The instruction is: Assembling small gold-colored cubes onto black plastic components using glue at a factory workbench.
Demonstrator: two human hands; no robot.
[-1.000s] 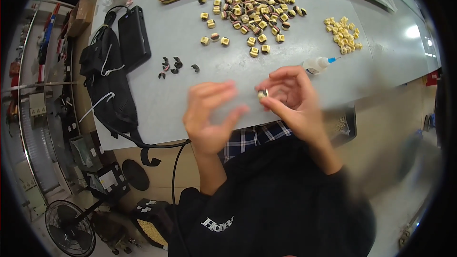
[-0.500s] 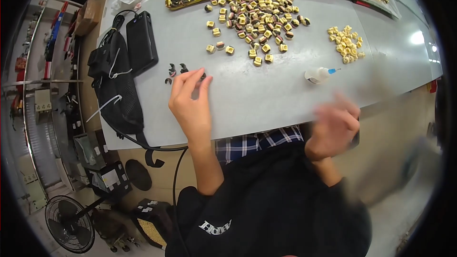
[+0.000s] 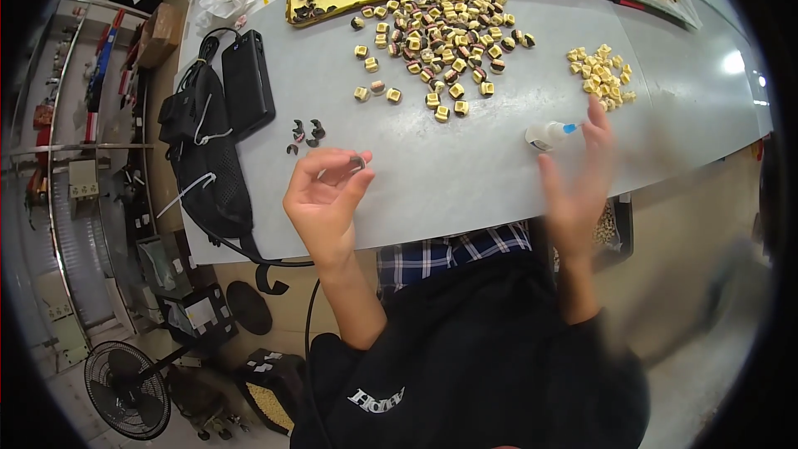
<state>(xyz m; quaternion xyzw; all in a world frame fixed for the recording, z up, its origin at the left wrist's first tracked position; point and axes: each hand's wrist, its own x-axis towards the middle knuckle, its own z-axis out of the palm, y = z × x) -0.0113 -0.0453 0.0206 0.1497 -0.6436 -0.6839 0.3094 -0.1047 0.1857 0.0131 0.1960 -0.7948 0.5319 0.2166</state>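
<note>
Dark C-shaped piece (image 3: 357,163): pinched at the left fingertips, above the tabletop (image 3: 432,187).
Left hand (image 3: 322,209): thumb and fingertips brought nearly together, parted only by the small piece, the one thing seen in their hold.
Right hand (image 3: 575,195): blurred, thumb and forefinger spread well apart; nothing shows in their grasp, and whether they touch the bottle I cannot tell.
Piece's weight: probably very light, so the fingers get little feel of it and a slip could pass unnoticed.
Piece's stiffness: looks rigid, with thin arms that might snap if squeezed toward each other.
Piece's surface: seems smooth, so likely a little slippery; any wetness on it is too small to see.
Piece's best hold: a gentle pinch across the middle of the arc, leaving both ends clear of the fingers.
Needle-tipped bottle (image 3: 544,135): on its side between the spread right thumb and forefinger; likely light and soft-walled, best held round its white body, fingers off the thin needle.
Loose dark pieces (image 3: 317,129): just beyond the left fingers.
Pale yellow pieces (image 3: 600,75): just past the right forefinger; blocky, so their flat sides should suit a pinch.
Two-tone pieces (image 3: 453,33): heaped farther off, between the two sets of fingers.
</note>
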